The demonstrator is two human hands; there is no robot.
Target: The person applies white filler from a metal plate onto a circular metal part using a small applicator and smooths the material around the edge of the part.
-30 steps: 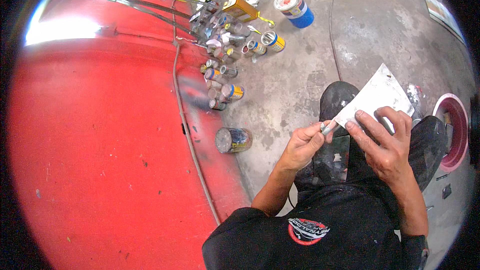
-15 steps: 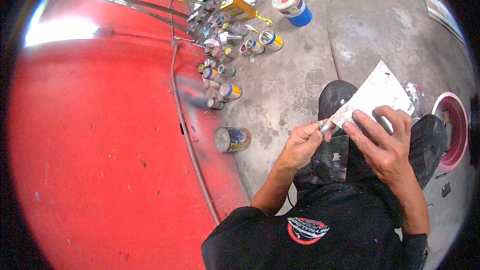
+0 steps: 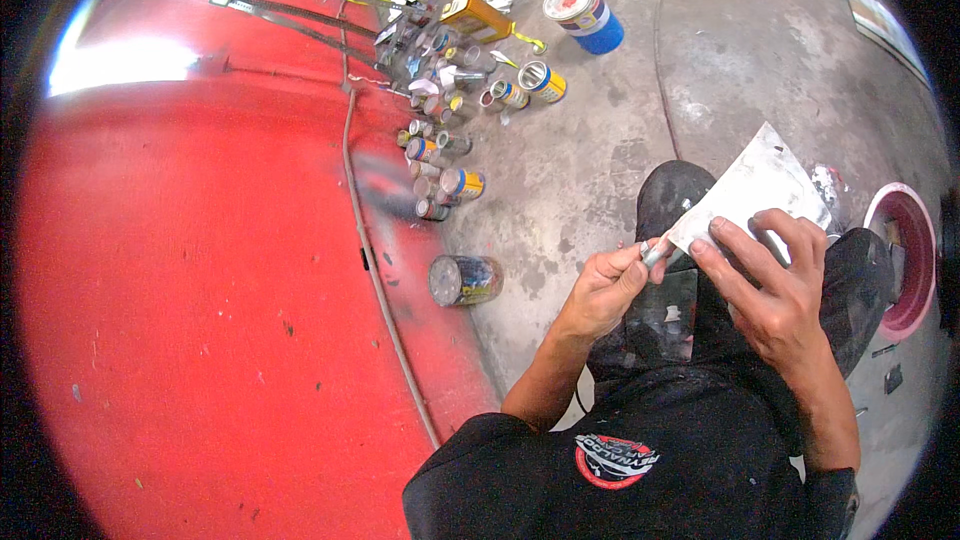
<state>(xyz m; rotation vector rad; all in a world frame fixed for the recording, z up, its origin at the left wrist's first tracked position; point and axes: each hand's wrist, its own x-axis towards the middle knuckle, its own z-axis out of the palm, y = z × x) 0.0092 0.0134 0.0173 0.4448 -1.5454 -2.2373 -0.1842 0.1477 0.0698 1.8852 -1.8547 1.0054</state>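
A stained white flat sheet [image 3: 755, 185], stiff-looking and roughly four-sided, is tilted above my knees. My right hand [image 3: 770, 285] grips its lower part, fingers bent across the top face; the thumb is hidden. At the sheet's left corner my left hand [image 3: 605, 290] is closed around a small silvery tube [image 3: 655, 253]. The tube's end comes right up to that corner, and I cannot tell whether they touch. Dark smudges mark the sheet's surface and my fingertips.
Left of me spreads a large red painted surface [image 3: 190, 310] with a thin hose [image 3: 385, 310] along its edge. Many paint cans [image 3: 462, 183] cluster ahead-left; one can [image 3: 465, 280] stands nearer. A blue bucket [image 3: 597, 32] is farther off. At right sits a pink basin [image 3: 918, 305].
The white sheet and my right hand have shifted very slightly to the right. My left hand with the tube has hardly moved.
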